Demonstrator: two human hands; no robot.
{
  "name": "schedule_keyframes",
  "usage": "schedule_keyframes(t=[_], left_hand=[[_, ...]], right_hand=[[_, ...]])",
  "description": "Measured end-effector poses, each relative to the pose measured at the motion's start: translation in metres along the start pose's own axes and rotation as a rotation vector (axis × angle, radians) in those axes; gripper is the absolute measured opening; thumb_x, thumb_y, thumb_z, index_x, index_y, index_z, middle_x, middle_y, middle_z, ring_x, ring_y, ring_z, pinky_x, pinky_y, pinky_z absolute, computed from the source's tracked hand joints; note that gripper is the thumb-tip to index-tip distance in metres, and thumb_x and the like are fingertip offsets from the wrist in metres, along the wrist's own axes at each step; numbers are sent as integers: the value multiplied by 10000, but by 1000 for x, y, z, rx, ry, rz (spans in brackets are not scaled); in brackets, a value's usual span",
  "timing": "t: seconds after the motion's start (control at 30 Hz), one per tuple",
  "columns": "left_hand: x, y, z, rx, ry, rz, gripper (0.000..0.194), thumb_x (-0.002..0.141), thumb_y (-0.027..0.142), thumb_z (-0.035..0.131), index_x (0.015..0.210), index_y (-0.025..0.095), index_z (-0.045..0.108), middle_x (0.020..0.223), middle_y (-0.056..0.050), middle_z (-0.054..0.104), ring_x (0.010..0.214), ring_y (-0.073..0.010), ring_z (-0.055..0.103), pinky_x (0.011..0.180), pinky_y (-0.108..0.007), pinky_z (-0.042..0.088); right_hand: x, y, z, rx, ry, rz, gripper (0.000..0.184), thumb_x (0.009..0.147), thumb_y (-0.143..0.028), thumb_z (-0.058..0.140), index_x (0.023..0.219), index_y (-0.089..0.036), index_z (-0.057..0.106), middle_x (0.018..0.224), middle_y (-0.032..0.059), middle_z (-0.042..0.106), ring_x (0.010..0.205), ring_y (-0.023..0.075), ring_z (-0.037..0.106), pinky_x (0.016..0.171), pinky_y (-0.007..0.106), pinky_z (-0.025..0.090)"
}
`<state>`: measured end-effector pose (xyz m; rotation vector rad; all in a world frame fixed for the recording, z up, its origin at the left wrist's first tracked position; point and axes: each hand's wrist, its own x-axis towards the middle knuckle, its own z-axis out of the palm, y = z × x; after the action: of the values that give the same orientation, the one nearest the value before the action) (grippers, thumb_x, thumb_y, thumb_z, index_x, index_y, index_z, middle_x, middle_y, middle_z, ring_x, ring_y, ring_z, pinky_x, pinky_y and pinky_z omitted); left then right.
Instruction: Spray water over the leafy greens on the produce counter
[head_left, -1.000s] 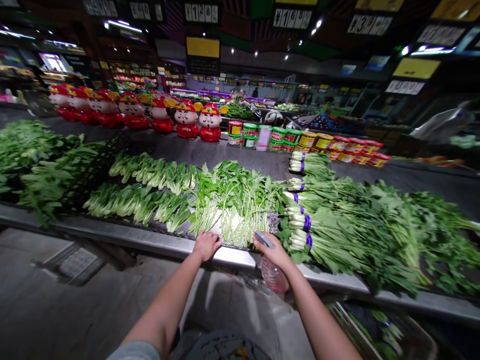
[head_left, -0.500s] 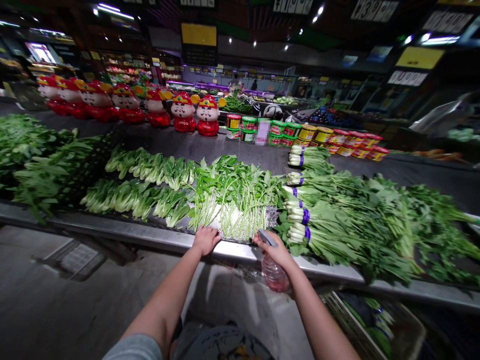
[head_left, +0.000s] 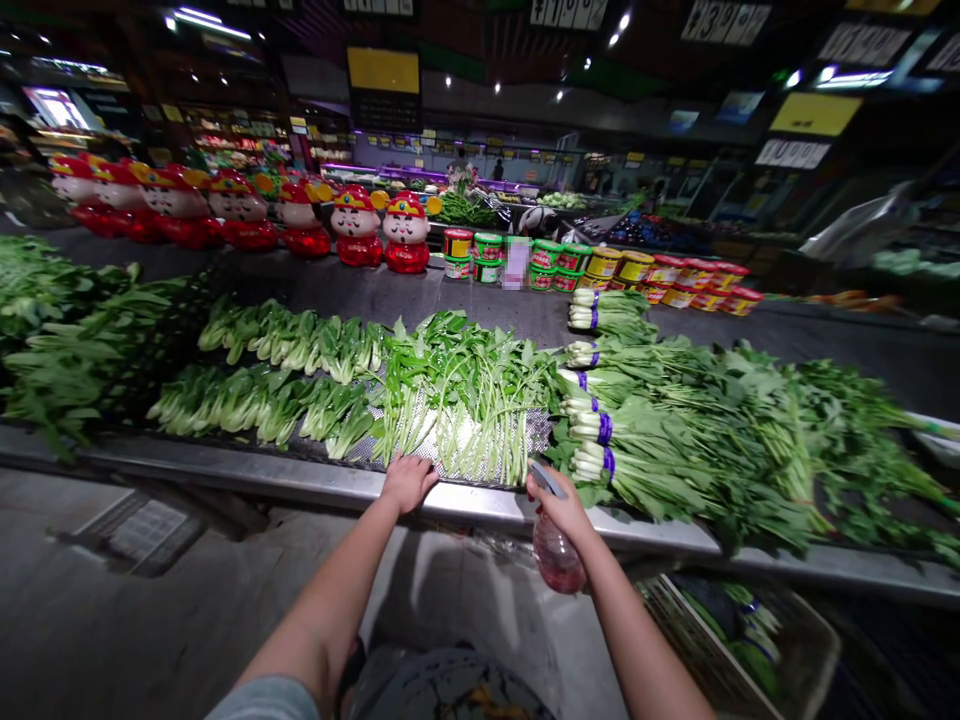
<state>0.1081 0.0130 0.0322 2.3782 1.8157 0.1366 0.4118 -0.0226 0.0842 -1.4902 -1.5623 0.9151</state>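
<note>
My right hand (head_left: 564, 510) is wrapped round the neck of a spray bottle (head_left: 559, 560) with a grey trigger head and a clear reddish body. The bottle hangs just in front of the metal shelf edge (head_left: 487, 502). On that edge rests my left hand (head_left: 408, 482), fingers spread and nothing held. Loose leafy greens (head_left: 465, 385) with long pale stems lie just beyond both hands on a perforated tray. To their left are rows of bok choy (head_left: 262, 395). Greens bundled with purple bands (head_left: 600, 440) lie to the right of the spray bottle.
Red figurine-shaped containers (head_left: 406, 232) and stacked small tubs (head_left: 555, 265) line the back of the display. More leafy greens (head_left: 67, 340) fill the left end. A crate with vegetables (head_left: 750, 640) stands below on the right. Price signs (head_left: 795, 150) hang overhead.
The right hand and spray bottle have shifted slightly to the right. My left hand stays on the metal edge. The whole view has moved slightly, with the display sliding left.
</note>
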Motion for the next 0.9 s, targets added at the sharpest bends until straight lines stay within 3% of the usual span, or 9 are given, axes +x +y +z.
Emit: schedule_keyframes(t=[0.17,0.3,0.47,0.63,0.77,0.9], left_hand=[[0,0,0,-7,0,0,421,926,489,246,1117,266,547,1078,-59,624,1085,-230,524,1096,-440,162],[0,-1,0,-7,2,4,409,925,484,261,1122,266,546,1067,-59,624,1079,-231,527,1092,-442,165],[1,-2,2,-4,1,6,409,927,479,257,1131,265,540,1083,-61,620,1094,-233,520,1089,-445,170],[1,-2,2,0,-3,6,430,928,488,242,1131,258,543,1086,-66,619,1087,-231,523,1096,-441,156],[1,-2,2,-1,-11,4,443,925,499,239,1129,255,549,1089,-73,619,1092,-239,519,1090,-444,168],[1,-2,1,-3,-12,9,437,924,493,251,1144,257,546,1104,-74,618,1104,-242,515,1097,-446,155]], right_hand=[[5,-1,-13,65,73,7,305,692,-446,612,850,-189,649,796,54,688,785,230,637,738,366,505],[9,0,-20,59,121,20,397,713,-488,597,949,-172,641,850,76,694,819,246,643,725,377,507],[7,4,-19,22,131,-12,311,717,-462,586,834,-179,641,775,55,680,741,225,628,724,368,497],[1,12,-14,-40,81,63,232,710,-410,552,653,-198,627,595,16,618,590,188,573,593,320,479],[0,18,-14,-44,80,118,189,685,-361,558,675,-192,641,539,-3,599,570,177,568,584,308,472],[5,15,-17,-18,132,60,236,703,-408,563,732,-199,668,613,11,634,640,190,597,654,333,494]])
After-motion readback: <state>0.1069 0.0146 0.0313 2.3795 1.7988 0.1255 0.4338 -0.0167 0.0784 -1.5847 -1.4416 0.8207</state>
